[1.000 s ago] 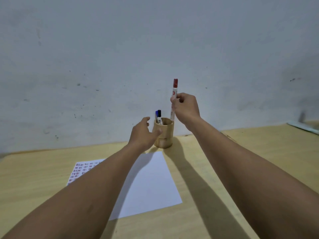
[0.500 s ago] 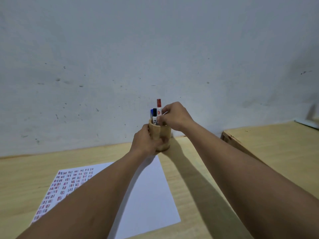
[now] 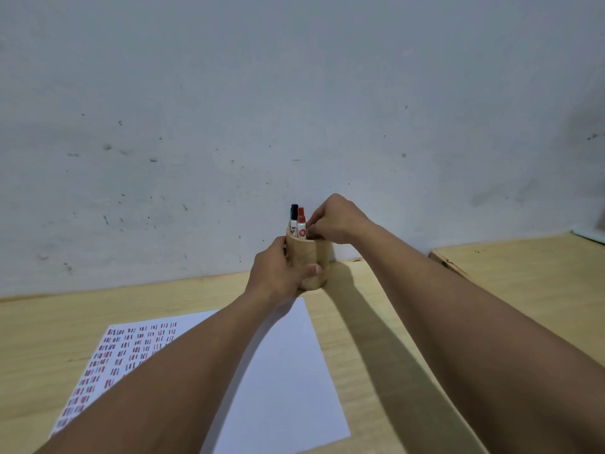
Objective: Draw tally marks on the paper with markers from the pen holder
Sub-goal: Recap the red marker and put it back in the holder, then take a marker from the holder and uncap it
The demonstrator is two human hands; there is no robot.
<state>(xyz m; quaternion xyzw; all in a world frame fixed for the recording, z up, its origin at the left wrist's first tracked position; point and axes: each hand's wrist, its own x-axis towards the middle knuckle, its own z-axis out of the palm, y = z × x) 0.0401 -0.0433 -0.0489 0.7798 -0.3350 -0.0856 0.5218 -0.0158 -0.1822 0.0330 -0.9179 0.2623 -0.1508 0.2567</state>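
Head view: left hand [image 3: 278, 273] is wrapping round wooden pen holder [image 3: 311, 257]; right hand [image 3: 337, 221] at 1 o'clock is pinching light, stiff red-capped white marker [image 3: 301, 226] w/ fingertips; grip barrel below cap.

the pen holder [image 3: 309, 262] is standing on the table [image 3: 376, 309] against the wall [image 3: 294, 93]. markers [image 3: 298, 221] are standing in the pen holder. the paper [image 3: 288, 371] is lying just before the pen holder, extending leftward.

Two bare forearms, sleeveless as far as frame shows. Left hand [image 3: 278, 273], right hand [image 3: 337, 219]: no rings, watch, gloves visible.
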